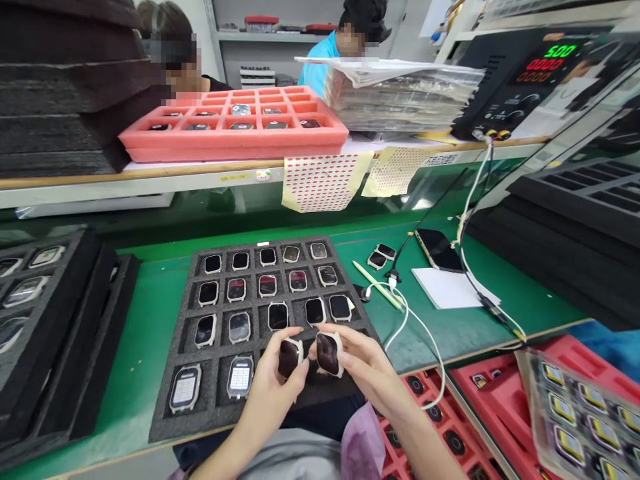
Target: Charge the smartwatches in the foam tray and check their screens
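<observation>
My left hand [273,390] grips a smartwatch body [290,357] with a dark screen and pale case. My right hand [360,363] holds a second, similar smartwatch body [329,352] beside it. Both hands hover over the near edge of a black foam tray [175,407] on the green bench. Its pockets hold several more watch bodies; two at the front left [186,387] show lit screens.
Another black foam tray [60,333] lies at left. Red trays [440,427] sit at lower right under a clear blister sheet [580,407]. White cables [410,320], a green pen [377,285], a phone [440,250] and paper lie right. A pink tray [235,143] and two people are beyond the shelf.
</observation>
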### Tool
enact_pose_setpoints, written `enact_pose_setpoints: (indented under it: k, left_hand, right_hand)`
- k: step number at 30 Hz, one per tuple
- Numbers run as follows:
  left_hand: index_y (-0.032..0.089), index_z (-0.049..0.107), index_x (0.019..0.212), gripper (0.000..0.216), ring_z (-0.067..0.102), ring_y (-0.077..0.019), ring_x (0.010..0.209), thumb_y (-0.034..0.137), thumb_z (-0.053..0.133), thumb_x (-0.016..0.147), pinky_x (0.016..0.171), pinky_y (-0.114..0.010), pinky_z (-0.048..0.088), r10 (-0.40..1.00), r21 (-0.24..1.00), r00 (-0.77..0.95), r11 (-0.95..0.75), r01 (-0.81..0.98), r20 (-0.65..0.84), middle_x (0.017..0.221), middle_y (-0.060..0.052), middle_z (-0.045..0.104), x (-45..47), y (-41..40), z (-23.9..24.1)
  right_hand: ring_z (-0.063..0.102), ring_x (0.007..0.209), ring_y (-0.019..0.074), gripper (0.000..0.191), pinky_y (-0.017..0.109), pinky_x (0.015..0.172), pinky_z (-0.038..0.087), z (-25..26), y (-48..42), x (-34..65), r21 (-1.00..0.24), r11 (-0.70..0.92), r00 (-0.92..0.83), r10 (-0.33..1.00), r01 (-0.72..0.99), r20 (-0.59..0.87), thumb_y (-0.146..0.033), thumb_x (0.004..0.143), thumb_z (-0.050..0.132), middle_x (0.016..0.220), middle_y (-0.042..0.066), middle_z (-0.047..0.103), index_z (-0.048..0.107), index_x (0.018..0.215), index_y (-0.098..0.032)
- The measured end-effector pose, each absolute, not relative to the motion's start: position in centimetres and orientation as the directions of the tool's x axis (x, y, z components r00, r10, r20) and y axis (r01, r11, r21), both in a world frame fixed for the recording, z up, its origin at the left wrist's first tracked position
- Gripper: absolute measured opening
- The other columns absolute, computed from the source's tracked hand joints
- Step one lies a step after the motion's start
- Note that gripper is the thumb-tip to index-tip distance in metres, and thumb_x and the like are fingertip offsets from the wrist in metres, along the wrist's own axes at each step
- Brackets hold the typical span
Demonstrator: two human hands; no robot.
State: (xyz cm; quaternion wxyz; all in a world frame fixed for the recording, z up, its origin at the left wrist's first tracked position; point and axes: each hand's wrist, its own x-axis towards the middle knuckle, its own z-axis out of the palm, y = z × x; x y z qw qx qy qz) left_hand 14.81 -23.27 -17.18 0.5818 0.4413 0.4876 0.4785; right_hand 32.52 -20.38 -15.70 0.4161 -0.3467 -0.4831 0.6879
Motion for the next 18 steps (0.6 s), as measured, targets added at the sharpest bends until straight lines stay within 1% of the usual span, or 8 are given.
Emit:
enact_pose_setpoints:
  k: [2, 4, 6, 8, 10, 12, 15, 18]
  left_hand:
    - [0.018, 0.055, 0.118, 0.044, 0.057, -0.0144, 0.061, 0.034, 0.065, 0.079, 0.057, -0.024, 0.049, 0.986, 0.979, 0.058, 0.163, -0.123, -0.157, 0.078, -0.001, 0.06, 14.74, -23.28, -17.23]
    - [0.018, 0.055, 0.118, 0.044, 0.059, -0.0162, 0.065, 0.034, 0.065, 0.078, 0.059, -0.025, 0.05, 0.984, 0.978, 0.056, 0.173, -0.12, -0.167, 0.08, -0.002, 0.061, 14.67, -23.26, -17.22]
    - [0.018, 0.055, 0.117, 0.041, 0.061, -0.0184, 0.073, 0.031, 0.065, 0.078, 0.064, -0.026, 0.051, 0.984, 0.979, 0.064, 0.174, -0.109, -0.168, 0.085, -0.004, 0.063, 14.6, -23.25, -17.15]
    - [0.018, 0.055, 0.116, 0.037, 0.062, -0.0207, 0.084, 0.025, 0.062, 0.08, 0.071, -0.028, 0.051, 0.984, 0.983, 0.087, 0.164, -0.084, -0.156, 0.093, -0.006, 0.064, 14.53, -23.27, -17.02]
    - [0.018, 0.055, 0.114, 0.034, 0.061, -0.0224, 0.096, 0.02, 0.059, 0.08, 0.079, -0.029, 0.05, 0.985, 0.988, 0.108, 0.144, -0.062, -0.137, 0.102, -0.007, 0.064, 14.47, -23.33, -16.89]
    - [0.018, 0.055, 0.113, 0.034, 0.059, -0.023, 0.103, 0.017, 0.057, 0.079, 0.084, -0.03, 0.048, 0.987, 0.99, 0.109, 0.127, -0.058, -0.12, 0.109, -0.007, 0.063, 14.41, -23.42, -16.8]
    - [0.019, 0.053, 0.115, 0.035, 0.057, -0.0226, 0.108, 0.016, 0.056, 0.08, 0.09, -0.03, 0.046, 0.989, 0.991, 0.099, 0.115, -0.07, -0.108, 0.114, -0.007, 0.061, 14.36, -23.56, -16.79]
    - [0.019, 0.053, 0.113, 0.033, 0.058, -0.0226, 0.106, 0.016, 0.056, 0.08, 0.091, -0.031, 0.045, 0.986, 0.99, 0.115, 0.132, -0.059, -0.125, 0.11, -0.007, 0.063, 14.38, -23.63, -16.87]
  right_hand:
    - [0.067, 0.095, 0.0257, 0.04, 0.042, 0.087, 0.052, -15.67, -20.39, 32.44, -0.954, -0.191, -0.418, 0.905, -0.231, -0.08, -0.034, 0.082, 0.067, 0.1, 0.011, 0.072, 0.062, 0.12, -0.02]
    - [0.067, 0.096, 0.0248, 0.039, 0.042, 0.09, 0.051, -15.76, -20.39, 32.4, -0.954, -0.187, -0.419, 0.905, -0.233, -0.075, -0.031, 0.082, 0.067, 0.101, 0.01, 0.072, 0.062, 0.119, -0.021]
    - [0.068, 0.096, 0.0244, 0.037, 0.041, 0.091, 0.05, -15.92, -20.39, 32.41, -0.955, -0.181, -0.417, 0.906, -0.236, -0.068, -0.029, 0.082, 0.068, 0.102, 0.009, 0.072, 0.064, 0.118, -0.022]
    - [0.067, 0.098, 0.0251, 0.037, 0.042, 0.092, 0.051, -16.09, -20.4, 32.46, -0.959, -0.177, -0.414, 0.907, -0.219, -0.073, -0.028, 0.081, 0.069, 0.103, 0.009, 0.072, 0.065, 0.117, -0.022]
    - [0.067, 0.1, 0.0259, 0.038, 0.042, 0.092, 0.051, -16.2, -20.43, 32.52, -0.965, -0.173, -0.406, 0.91, -0.195, -0.081, -0.029, 0.081, 0.069, 0.105, 0.01, 0.072, 0.065, 0.117, -0.021]
    - [0.066, 0.101, 0.0261, 0.038, 0.042, 0.092, 0.051, -16.22, -20.46, 32.57, -0.969, -0.165, -0.405, 0.911, -0.185, -0.078, -0.029, 0.082, 0.068, 0.107, 0.01, 0.071, 0.064, 0.119, -0.021]
    - [0.067, 0.1, 0.026, 0.039, 0.041, 0.091, 0.051, -16.15, -20.51, 32.59, -0.967, -0.16, -0.41, 0.91, -0.196, -0.067, -0.03, 0.082, 0.068, 0.107, 0.01, 0.072, 0.064, 0.119, -0.021]
    - [0.067, 0.099, 0.0253, 0.037, 0.04, 0.091, 0.051, -16.06, -20.56, 32.6, -0.965, -0.166, -0.416, 0.907, -0.205, -0.068, -0.028, 0.083, 0.068, 0.105, 0.009, 0.072, 0.064, 0.118, -0.022]
